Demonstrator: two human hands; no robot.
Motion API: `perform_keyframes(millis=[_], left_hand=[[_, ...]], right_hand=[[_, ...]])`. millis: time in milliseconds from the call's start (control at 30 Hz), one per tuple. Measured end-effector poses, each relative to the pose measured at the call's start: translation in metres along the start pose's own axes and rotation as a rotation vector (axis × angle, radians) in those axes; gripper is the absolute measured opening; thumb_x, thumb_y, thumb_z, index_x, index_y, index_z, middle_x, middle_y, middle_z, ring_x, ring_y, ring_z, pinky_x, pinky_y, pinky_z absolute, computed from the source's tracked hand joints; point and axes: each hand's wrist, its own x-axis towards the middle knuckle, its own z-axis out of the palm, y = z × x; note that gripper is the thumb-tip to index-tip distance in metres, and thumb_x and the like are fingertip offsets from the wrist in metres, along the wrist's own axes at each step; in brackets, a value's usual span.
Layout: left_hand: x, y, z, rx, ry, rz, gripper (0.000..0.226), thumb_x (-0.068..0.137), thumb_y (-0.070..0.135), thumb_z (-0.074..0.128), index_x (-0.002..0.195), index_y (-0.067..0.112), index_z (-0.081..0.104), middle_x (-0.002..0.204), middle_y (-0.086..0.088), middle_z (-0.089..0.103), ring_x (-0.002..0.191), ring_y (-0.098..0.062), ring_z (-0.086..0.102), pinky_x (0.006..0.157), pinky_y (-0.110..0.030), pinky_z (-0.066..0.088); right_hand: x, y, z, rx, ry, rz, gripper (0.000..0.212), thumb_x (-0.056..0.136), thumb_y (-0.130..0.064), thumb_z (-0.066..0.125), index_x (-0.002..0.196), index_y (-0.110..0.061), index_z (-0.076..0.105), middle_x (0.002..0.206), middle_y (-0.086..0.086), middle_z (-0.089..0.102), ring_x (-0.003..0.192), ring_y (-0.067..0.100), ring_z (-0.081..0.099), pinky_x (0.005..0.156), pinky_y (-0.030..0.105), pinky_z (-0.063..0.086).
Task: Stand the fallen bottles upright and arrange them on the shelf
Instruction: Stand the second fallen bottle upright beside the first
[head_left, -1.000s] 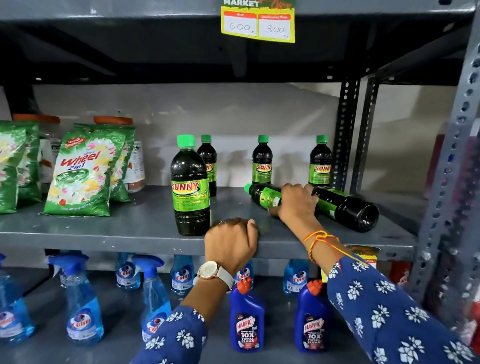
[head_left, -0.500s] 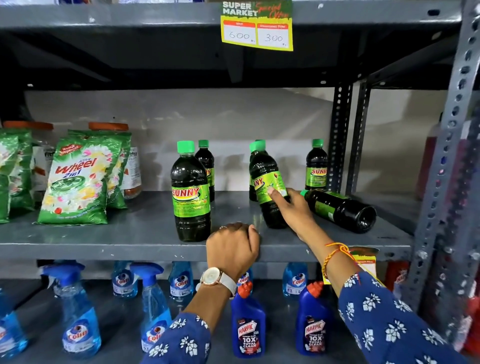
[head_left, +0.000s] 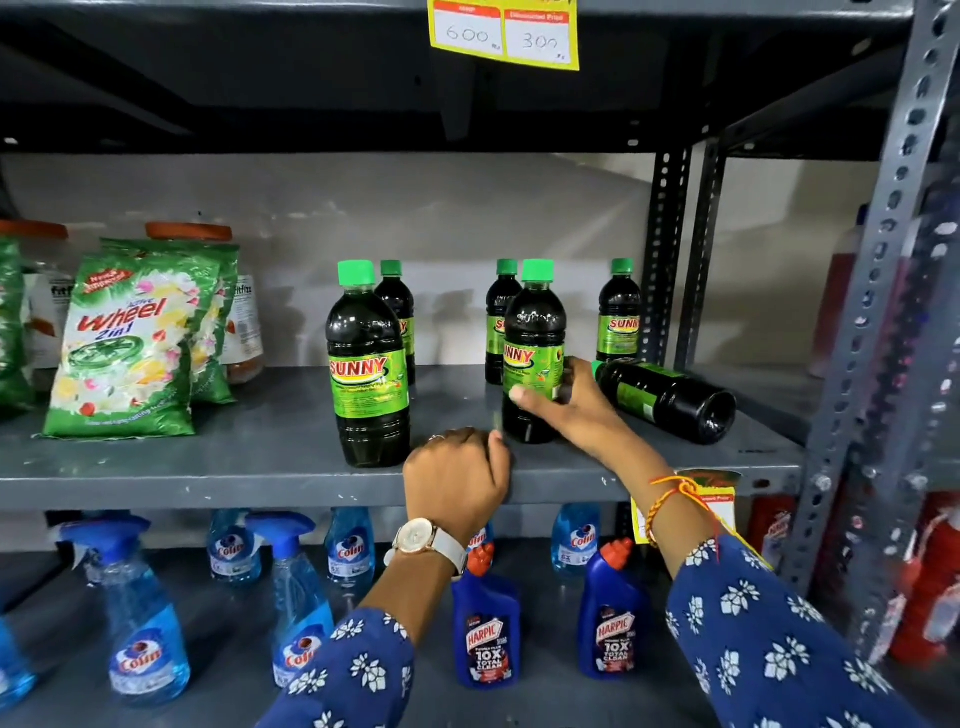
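Note:
Dark Sunny bottles with green caps stand on the grey shelf (head_left: 249, 457). My right hand (head_left: 566, 405) grips one upright bottle (head_left: 532, 332) at its green label, near the shelf's front. One fallen bottle (head_left: 670, 397) lies on its side just right of that hand, base toward me. Another upright bottle (head_left: 366, 364) stands at front centre. Three more stand along the back: one (head_left: 399, 306) behind the centre bottle, one (head_left: 500, 306) partly hidden behind the gripped bottle, one (head_left: 619, 317) by the post. My left hand (head_left: 457, 480) rests curled on the shelf's front edge, holding nothing.
Green Wheel detergent packs (head_left: 130, 348) and orange-lidded jars (head_left: 244, 332) fill the shelf's left. Perforated steel posts (head_left: 670, 249) bound the right side. Below stand blue Colin spray bottles (head_left: 145, 629) and Harpic bottles (head_left: 485, 629). A yellow price tag (head_left: 504, 34) hangs above.
My right hand has lifted one fallen bottle from lying flat to upright and set it on the shelf. The other fallen bottle stays lying. My left hand has not moved.

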Motion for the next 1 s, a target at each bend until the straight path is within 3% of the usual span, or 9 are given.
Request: perform_keyframes(millis=[67, 133, 200, 300, 433, 567, 633, 767, 1000], left_hand=[[0.0, 0.0, 0.001, -0.003, 0.006, 0.006, 0.044, 0.084, 0.033, 0.032, 0.055, 0.015, 0.059, 0.052, -0.006, 0.063, 0.043, -0.028, 0.054, 0.042, -0.024, 0.03], [0.0, 0.0, 0.001, -0.011, 0.01, 0.008, 0.044, 0.085, 0.033, 0.032, 0.054, 0.015, 0.059, 0.052, -0.006, 0.062, 0.043, -0.027, 0.054, 0.042, -0.024, 0.031], [0.001, 0.0, 0.0, -0.011, 0.015, 0.006, 0.044, 0.084, 0.032, 0.032, 0.054, 0.015, 0.059, 0.052, -0.007, 0.063, 0.043, -0.028, 0.054, 0.043, -0.023, 0.029], [0.0, 0.001, 0.0, -0.008, 0.008, 0.011, 0.044, 0.085, 0.032, 0.031, 0.057, 0.015, 0.061, 0.054, -0.006, 0.064, 0.045, -0.027, 0.055, 0.044, -0.023, 0.029], [0.0, 0.0, 0.0, 0.005, 0.011, 0.011, 0.043, 0.085, 0.031, 0.032, 0.057, 0.015, 0.061, 0.055, -0.006, 0.064, 0.045, -0.028, 0.056, 0.043, -0.024, 0.031], [-0.001, 0.0, 0.001, 0.012, 0.009, 0.008, 0.044, 0.085, 0.031, 0.031, 0.057, 0.014, 0.061, 0.054, -0.007, 0.064, 0.045, -0.028, 0.055, 0.043, -0.024, 0.031], [-0.001, 0.0, 0.001, 0.015, 0.01, 0.007, 0.045, 0.085, 0.032, 0.031, 0.057, 0.014, 0.061, 0.054, -0.007, 0.064, 0.045, -0.028, 0.055, 0.043, -0.024, 0.03], [0.0, 0.0, 0.002, 0.016, 0.007, 0.005, 0.045, 0.085, 0.032, 0.031, 0.057, 0.014, 0.061, 0.054, -0.006, 0.064, 0.044, -0.027, 0.055, 0.044, -0.023, 0.029], [-0.001, 0.001, -0.001, 0.015, -0.019, -0.01, 0.048, 0.084, 0.033, 0.027, 0.057, 0.012, 0.061, 0.056, -0.01, 0.065, 0.047, -0.031, 0.057, 0.045, -0.025, 0.029]], right_hand=[[0.002, 0.002, 0.0, -0.127, 0.036, -0.011, 0.085, 0.054, -0.046, 0.084, 0.113, -0.019, 0.03, 0.107, -0.004, 0.05, 0.098, 0.01, 0.051, 0.083, 0.028, 0.04], [0.004, 0.004, -0.001, -0.122, 0.067, 0.023, 0.082, 0.05, -0.03, 0.089, 0.105, -0.017, 0.031, 0.107, 0.001, 0.052, 0.099, 0.015, 0.052, 0.083, 0.031, 0.043], [0.006, 0.006, -0.004, 0.003, 0.063, 0.055, 0.068, 0.055, -0.012, 0.086, 0.105, -0.013, 0.038, 0.111, 0.011, 0.058, 0.103, 0.023, 0.057, 0.087, 0.037, 0.048], [0.006, 0.007, -0.006, 0.192, 0.018, 0.065, 0.045, 0.065, 0.007, 0.072, 0.098, -0.015, 0.05, 0.096, 0.007, 0.065, 0.099, 0.027, 0.06, 0.075, 0.027, 0.05], [0.004, 0.003, -0.002, 0.089, 0.021, -0.004, 0.047, 0.058, -0.02, 0.086, 0.096, -0.022, 0.058, 0.093, -0.009, 0.065, 0.09, 0.008, 0.061, 0.076, 0.021, 0.046], [0.004, 0.005, -0.004, 0.152, 0.006, 0.048, 0.065, 0.063, -0.007, 0.082, 0.119, -0.007, 0.05, 0.115, 0.013, 0.064, 0.107, 0.025, 0.06, 0.094, 0.037, 0.048], [0.004, 0.006, -0.007, 0.224, -0.033, 0.063, 0.066, 0.066, -0.002, 0.079, 0.124, -0.007, 0.048, 0.117, 0.015, 0.064, 0.108, 0.025, 0.061, 0.093, 0.035, 0.048], [0.004, 0.005, -0.005, 0.135, 0.009, 0.041, 0.061, 0.062, -0.017, 0.084, 0.116, -0.008, 0.056, 0.111, 0.007, 0.065, 0.095, 0.013, 0.062, 0.081, 0.024, 0.05], [-0.007, -0.004, -0.006, -0.023, 0.016, 0.004, 0.045, 0.065, -0.018, 0.082, 0.106, -0.007, 0.066, 0.108, 0.011, 0.07, 0.098, 0.021, 0.065, 0.092, 0.036, 0.05]])
